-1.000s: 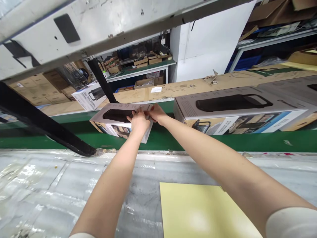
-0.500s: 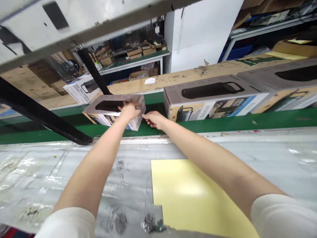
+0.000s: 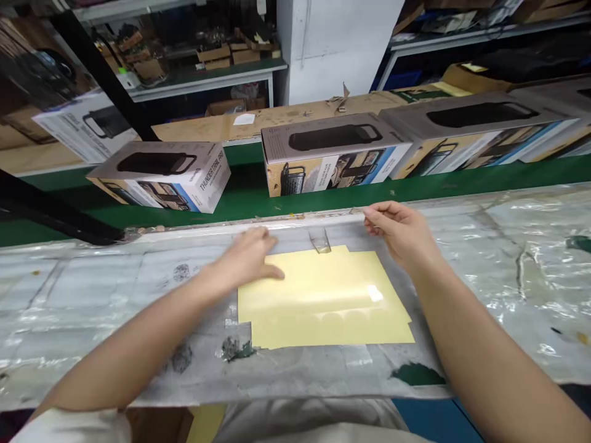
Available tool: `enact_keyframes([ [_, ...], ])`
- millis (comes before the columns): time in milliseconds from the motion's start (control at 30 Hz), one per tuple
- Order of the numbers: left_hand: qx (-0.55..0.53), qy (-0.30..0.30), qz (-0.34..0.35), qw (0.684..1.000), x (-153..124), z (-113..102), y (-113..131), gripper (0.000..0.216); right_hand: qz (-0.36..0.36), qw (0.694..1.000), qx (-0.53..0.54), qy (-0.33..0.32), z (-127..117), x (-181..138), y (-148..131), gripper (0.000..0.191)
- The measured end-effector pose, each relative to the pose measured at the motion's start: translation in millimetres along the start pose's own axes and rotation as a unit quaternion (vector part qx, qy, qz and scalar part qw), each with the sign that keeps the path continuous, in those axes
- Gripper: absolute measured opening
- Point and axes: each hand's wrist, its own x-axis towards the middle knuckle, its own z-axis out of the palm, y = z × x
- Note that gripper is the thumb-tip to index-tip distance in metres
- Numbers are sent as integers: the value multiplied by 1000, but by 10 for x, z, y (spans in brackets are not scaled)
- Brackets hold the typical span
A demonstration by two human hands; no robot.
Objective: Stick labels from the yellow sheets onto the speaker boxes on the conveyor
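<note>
A glossy yellow sheet (image 3: pixel 318 301) with notched corners lies on the plastic-covered bench. My left hand (image 3: pixel 252 258), a little blurred, hovers at or touches its upper left edge; the thumb is apart from the fingers and I see nothing held. Beyond the sheet's upper right corner, my right hand (image 3: pixel 392 227) has thumb and fingertips pinched together. Whether something thin and clear is between them, I cannot make out. A small clear piece (image 3: pixel 320 240) overlaps the sheet's top edge. Behind the left hand stands a printed speaker box (image 3: pixel 159 175), untouched.
More printed boxes stand along the green strip (image 3: pixel 240 206), including a middle box (image 3: pixel 332 154) and a right box (image 3: pixel 480 132). A black post (image 3: pixel 104 74) rises at left, with another white box (image 3: pixel 87 126) behind it. Cardboard (image 3: pixel 286 117) covers the ledge beyond.
Both hands have left the left speaker box and come back toward me to the yellow sheet. The right hand has shifted right. The view has tilted down, showing the whole sheet.
</note>
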Motion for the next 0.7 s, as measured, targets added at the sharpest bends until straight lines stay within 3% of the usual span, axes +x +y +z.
enact_keyframes([
  [67,-3,-55,-52,997,-133,218,63,54,-15,1000,6,2,2,-2,38,40],
  [133,-21,-55,-101,993,-268,283,-71,47,-30,999,-13,-18,27,-24,47,38],
  [267,-76,1,-157,985,-731,209,-555,29,-49,991,-97,-75,78,-100,66,37],
  [400,-130,64,-218,965,-1094,218,-736,58,-64,975,-170,-130,147,-158,132,40],
  [500,-103,95,-237,961,-971,320,-541,68,-65,965,-193,-162,190,-174,203,44],
  [600,-74,108,-234,963,-680,376,-294,44,-92,952,-237,-168,196,-195,222,43],
  [700,-161,111,-219,956,-650,267,-295,26,-178,928,-283,-163,191,-268,135,33],
])
